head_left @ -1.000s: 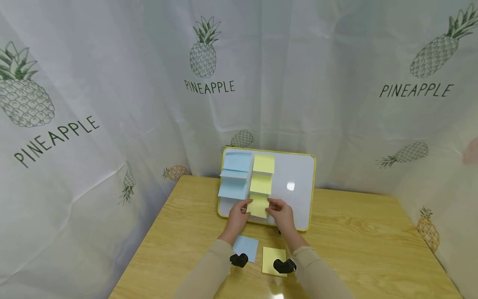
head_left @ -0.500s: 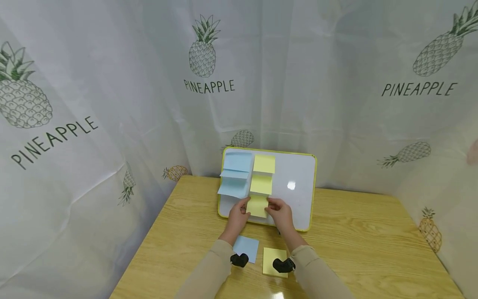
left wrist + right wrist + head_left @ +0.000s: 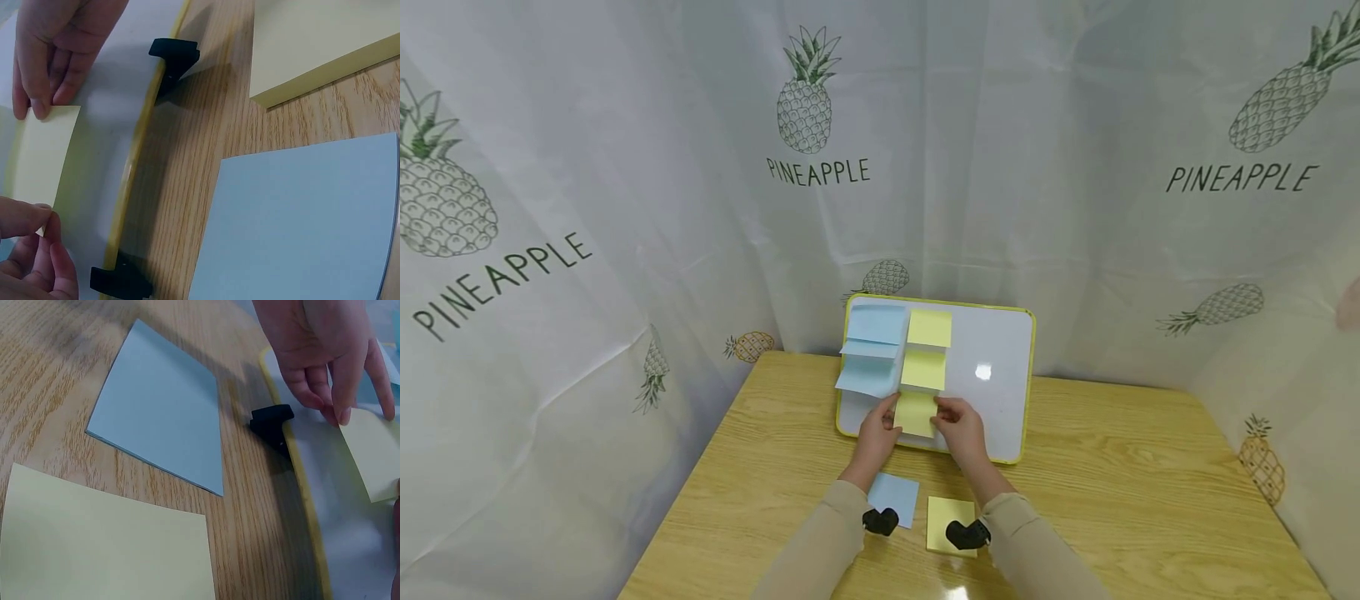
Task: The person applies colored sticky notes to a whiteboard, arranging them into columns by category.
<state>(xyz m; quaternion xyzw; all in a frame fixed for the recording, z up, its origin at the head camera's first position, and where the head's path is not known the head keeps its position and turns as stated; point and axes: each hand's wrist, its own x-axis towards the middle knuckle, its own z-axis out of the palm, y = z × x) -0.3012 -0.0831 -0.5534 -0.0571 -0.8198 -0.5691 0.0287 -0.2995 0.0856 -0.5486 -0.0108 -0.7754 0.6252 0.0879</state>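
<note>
A small whiteboard (image 3: 988,342) with a yellow frame leans at the back of the table. On its left part are blue sticky notes (image 3: 877,323), and beside them runs a column of yellow ones. The lowest yellow sticky note (image 3: 916,415) lies between both hands. My left hand (image 3: 874,437) pinches its left edge near the lower corner between thumb and fingers. My right hand (image 3: 966,432) pinches the opposite edge, as the left wrist view shows with its thumb and fingers (image 3: 40,107) at the note's corner. Above it hang two more yellow notes (image 3: 924,369).
In front of the board, a blue sticky-note pad (image 3: 901,497) and a thicker yellow pad (image 3: 942,533) lie on the wooden table (image 3: 1120,483). Black feet (image 3: 175,56) hold the board's lower edge. A pineapple-print curtain (image 3: 1000,167) surrounds the table.
Both hands keep hold of the yellow sticky note, which has shifted very slightly to the left and up on the board. The head view has turned a little.
</note>
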